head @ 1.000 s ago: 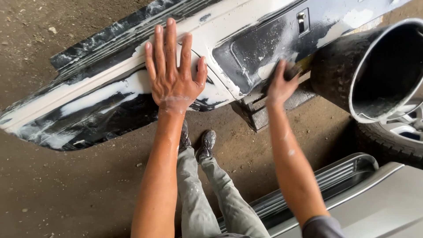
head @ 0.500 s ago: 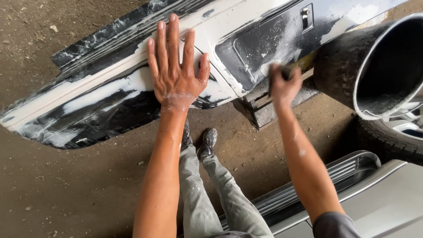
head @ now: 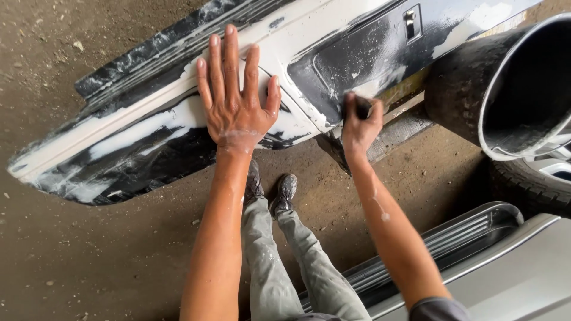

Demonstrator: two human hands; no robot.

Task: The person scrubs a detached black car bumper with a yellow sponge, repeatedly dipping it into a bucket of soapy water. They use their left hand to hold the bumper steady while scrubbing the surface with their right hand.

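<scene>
One black-and-white car bumper (head: 148,137) lying on the dirt floor (head: 89,261). Left hand (head: 235,107) pressed flat on it, fingers spread, grip open. Right hand (head: 357,128) closed around one dark sanding block (head: 361,106) against the bumper. Two shoes (head: 270,190) below.

Dusty brown dirt floor (head: 89,261), daylight overhead.

dirt floor (head: 89,267) | black bucket (head: 476,89) | tyre (head: 529,190) | grey running board (head: 452,238)
</scene>
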